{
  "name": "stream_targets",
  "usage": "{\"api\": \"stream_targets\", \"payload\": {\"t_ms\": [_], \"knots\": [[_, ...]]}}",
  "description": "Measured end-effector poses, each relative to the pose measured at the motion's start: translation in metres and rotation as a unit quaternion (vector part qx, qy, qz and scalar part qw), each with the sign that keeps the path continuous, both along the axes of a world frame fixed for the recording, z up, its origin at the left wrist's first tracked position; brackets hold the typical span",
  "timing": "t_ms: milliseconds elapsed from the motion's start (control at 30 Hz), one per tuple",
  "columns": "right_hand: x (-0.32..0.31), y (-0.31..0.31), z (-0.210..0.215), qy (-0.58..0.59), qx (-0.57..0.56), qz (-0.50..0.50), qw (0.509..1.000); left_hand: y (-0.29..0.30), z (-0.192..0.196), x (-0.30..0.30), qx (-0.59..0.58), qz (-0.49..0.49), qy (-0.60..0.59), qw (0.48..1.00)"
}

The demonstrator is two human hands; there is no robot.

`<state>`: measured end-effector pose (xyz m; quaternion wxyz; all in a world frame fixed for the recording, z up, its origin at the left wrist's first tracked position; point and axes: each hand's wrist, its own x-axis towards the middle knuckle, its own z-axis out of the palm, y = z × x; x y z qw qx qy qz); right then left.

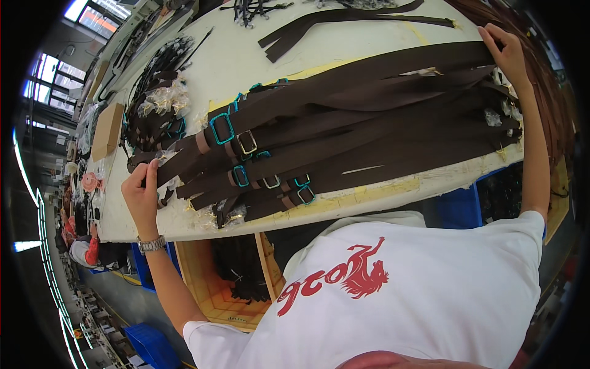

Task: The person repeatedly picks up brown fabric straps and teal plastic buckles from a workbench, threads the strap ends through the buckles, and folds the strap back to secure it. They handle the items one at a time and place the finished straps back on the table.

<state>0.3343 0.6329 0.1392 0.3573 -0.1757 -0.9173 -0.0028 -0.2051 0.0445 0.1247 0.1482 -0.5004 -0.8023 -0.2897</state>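
A pile of long dark brown leather straps with metal buckles is spread across the pale desk. Its left end is pinched by the left hand, fingers closed. Its far right end is pressed by the right hand, fingers nearly flat.

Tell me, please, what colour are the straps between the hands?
Dark brown straps, seen in the head view.

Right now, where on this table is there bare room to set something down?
Bare table lies between the pile of dark brown straps and the loose straps near the far edge. A thin strip runs along the near edge. It is crowded at the buckles by the left hand, at the bagged hardware, and by the right hand.
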Motion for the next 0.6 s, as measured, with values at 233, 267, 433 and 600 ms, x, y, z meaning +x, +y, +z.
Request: {"api": "stream_targets", "payload": {"t_ms": [233, 267, 433, 600], "knots": [[0.065, 0.107, -0.071, -0.132, 0.03, -0.19, 0.972, 0.06, -0.07, -0.05, -0.048, -0.008, 0.09, 0.995], [0.063, 0.111, -0.094, -0.149, -0.001, -0.219, 0.964, 0.062, -0.089, -0.054, -0.075, -0.017, 0.112, 0.991], [-0.062, 0.089, -0.115, -0.104, 0.033, -0.143, 0.984, 0.082, -0.101, -0.036, -0.09, 0.025, 0.06, 0.994], [-0.309, 0.063, -0.129, -0.082, 0.103, 0.103, 0.986, 0.057, -0.075, 0.001, -0.047, 0.03, 0.133, 0.989]]}}
